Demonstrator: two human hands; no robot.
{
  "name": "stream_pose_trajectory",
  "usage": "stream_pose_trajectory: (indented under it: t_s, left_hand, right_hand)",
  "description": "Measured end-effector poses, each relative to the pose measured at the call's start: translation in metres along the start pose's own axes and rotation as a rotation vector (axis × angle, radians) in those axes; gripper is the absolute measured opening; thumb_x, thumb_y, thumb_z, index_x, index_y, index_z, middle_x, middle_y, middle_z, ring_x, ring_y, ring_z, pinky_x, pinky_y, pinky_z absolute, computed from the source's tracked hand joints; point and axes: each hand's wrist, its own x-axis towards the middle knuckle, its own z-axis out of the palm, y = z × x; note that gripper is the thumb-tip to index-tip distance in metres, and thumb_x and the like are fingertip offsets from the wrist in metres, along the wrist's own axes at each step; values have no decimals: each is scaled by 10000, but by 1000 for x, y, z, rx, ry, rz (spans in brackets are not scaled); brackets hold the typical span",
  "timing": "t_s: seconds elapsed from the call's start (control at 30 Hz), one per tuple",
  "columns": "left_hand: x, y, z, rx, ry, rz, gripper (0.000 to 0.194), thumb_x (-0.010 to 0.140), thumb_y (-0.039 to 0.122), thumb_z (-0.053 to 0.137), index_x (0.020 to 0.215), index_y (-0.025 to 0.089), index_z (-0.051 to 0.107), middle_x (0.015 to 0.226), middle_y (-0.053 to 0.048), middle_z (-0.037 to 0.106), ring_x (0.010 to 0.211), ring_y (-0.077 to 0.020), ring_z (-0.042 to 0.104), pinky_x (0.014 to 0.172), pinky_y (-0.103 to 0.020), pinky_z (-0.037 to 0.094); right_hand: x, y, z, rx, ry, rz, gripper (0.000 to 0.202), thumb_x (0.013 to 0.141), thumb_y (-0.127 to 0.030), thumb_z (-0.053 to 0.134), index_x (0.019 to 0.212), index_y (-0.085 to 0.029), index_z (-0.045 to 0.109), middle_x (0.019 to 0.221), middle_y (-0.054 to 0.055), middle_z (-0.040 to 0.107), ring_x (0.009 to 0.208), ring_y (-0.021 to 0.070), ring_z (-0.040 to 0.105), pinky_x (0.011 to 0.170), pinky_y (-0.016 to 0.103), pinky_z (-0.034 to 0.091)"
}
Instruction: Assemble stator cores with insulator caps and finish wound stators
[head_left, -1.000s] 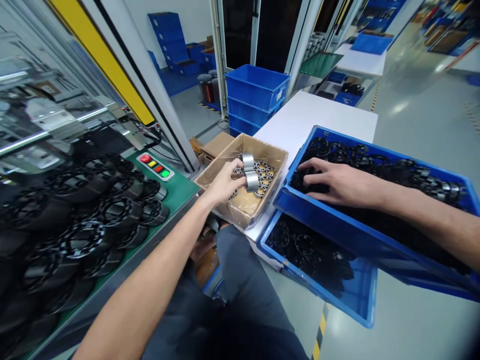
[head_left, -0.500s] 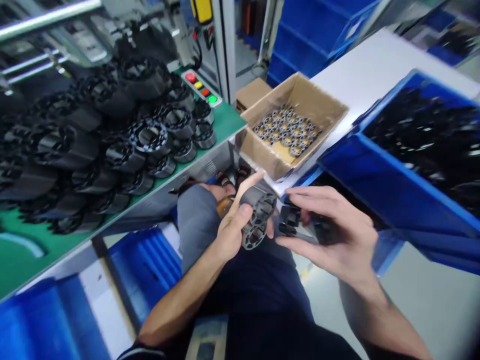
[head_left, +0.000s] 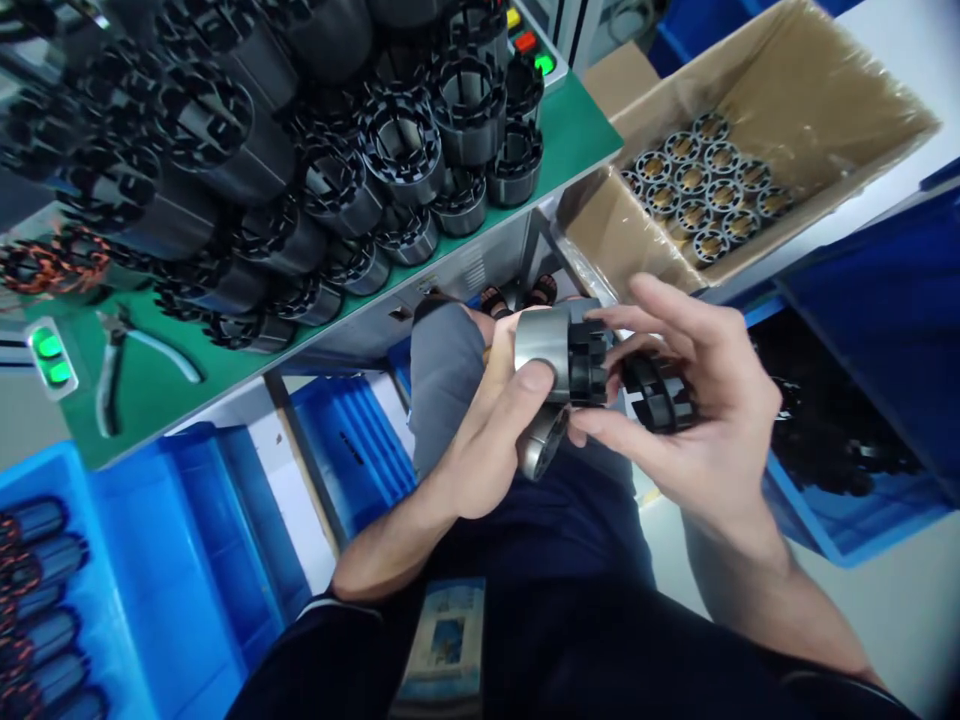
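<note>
Above your lap (head_left: 442,395), your left fingers (head_left: 534,376) clasp steel cores (head_left: 540,338); your half-curled right fingers (head_left: 679,312) grip a black cap (head_left: 589,362), seemingly being seated. Press it squarely; blur obscures the fit.

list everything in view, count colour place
Metal rings: two, silver, in left hand
Black slotted parts: at least two, black, at right hand
Hollow cylinders: many, dark grey, on green bench
Pliers: one, pale handles, bench's left end
Blue bins: several, blue, lower left and right
Wound parts: several, orange and black, bench's left end and a bin
Button panels: two, grey, on bench
Small rings: about a dozen, grey, in cardboard box
Cardboard box: at least one, brown, upper right
White table: one, white, upper right
Badge: one, pale, on dark shirt
Sandals: two, dark, above centre
Left hand: one, bare, centre
Right hand: one, bare, centre right
</note>
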Motion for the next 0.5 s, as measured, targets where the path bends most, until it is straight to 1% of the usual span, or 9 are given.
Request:
stream_pose_trajectory:
  t_s: [0.03, 0.1, 0.17, 0.2, 0.27, 0.3, 0.33, 0.4, 0.5]
  left_hand:
    - [0, 0, -1, 6, 6, 18, 557, 1221, 664, 646, 1596, 258, 714, 1467, -97, 872, 1446, -341, 823, 1174, -452, 712]
    - [2, -1, -2, 22, 14, 52, 505, 1234, 660, 624, 1537, 270, 730, 1508, -89, 851, 1484, -341, 802, 1260, -481, 675]
    - [5, -2, -4, 38, 14, 69, 490, 1238, 672, 612, 1491, 271, 734, 1522, -91, 837, 1497, -350, 790, 1296, -504, 651]
    - [6, -2, -5, 46, 15, 72, 496, 1236, 686, 607, 1476, 270, 737, 1520, -93, 833, 1500, -355, 785, 1301, -510, 645]
    - [7, -4, -6, 63, 20, 67, 509, 1233, 706, 603, 1454, 271, 749, 1502, -91, 832, 1501, -357, 779, 1305, -512, 640]
    - [7, -4, -7, 67, 23, 64, 518, 1230, 717, 601, 1447, 273, 755, 1479, -89, 837, 1497, -358, 780, 1300, -513, 644]
    - [7, -5, -7, 62, 26, 58, 526, 1228, 726, 598, 1444, 275, 760, 1446, -88, 845, 1486, -359, 785, 1287, -514, 653]
    - [5, -7, -8, 43, 38, 47, 542, 1228, 737, 589, 1451, 277, 769, 1382, -87, 858, 1450, -359, 803, 1247, -511, 679]
    - [3, -7, -7, 45, 58, 40, 551, 1239, 723, 571, 1483, 273, 775, 1363, -88, 860, 1377, -343, 830, 1138, -466, 721]
  right_hand:
    - [0, 1, 1, 15, -7, 9, 880, 943, -332, 1079, 1721, -480, 694, 1556, 41, 819, 1115, 314, 824, 797, 483, 763]
    - [2, 4, 3, 58, -23, -39, 787, 924, -294, 1091, 1633, -437, 781, 1545, 32, 835, 1184, 313, 832, 743, 424, 747]
    - [4, 7, 3, 99, -26, -95, 752, 903, -248, 1101, 1584, -406, 827, 1548, 22, 847, 1264, 310, 841, 757, 386, 748]
    - [5, 8, 3, 105, -28, -111, 758, 898, -232, 1103, 1585, -400, 832, 1565, 17, 845, 1307, 310, 840, 815, 390, 765]
    - [6, 10, 2, 84, -43, -109, 765, 910, -222, 1097, 1601, -408, 827, 1626, 13, 821, 1399, 319, 823, 999, 442, 784]
    - [6, 11, 2, 73, -47, -106, 762, 914, -238, 1099, 1604, -412, 826, 1650, 16, 807, 1440, 331, 808, 1055, 469, 782]
    - [6, 12, 2, 71, -49, -102, 763, 910, -264, 1107, 1604, -415, 828, 1668, 22, 796, 1469, 342, 794, 1068, 481, 782]
    - [4, 14, 3, 94, -47, -92, 754, 897, -307, 1123, 1586, -423, 841, 1672, 32, 790, 1481, 350, 785, 1010, 463, 792]
    - [2, 16, 5, 164, -36, -74, 707, 892, -313, 1125, 1539, -437, 868, 1596, 22, 833, 1427, 323, 809, 928, 412, 788]
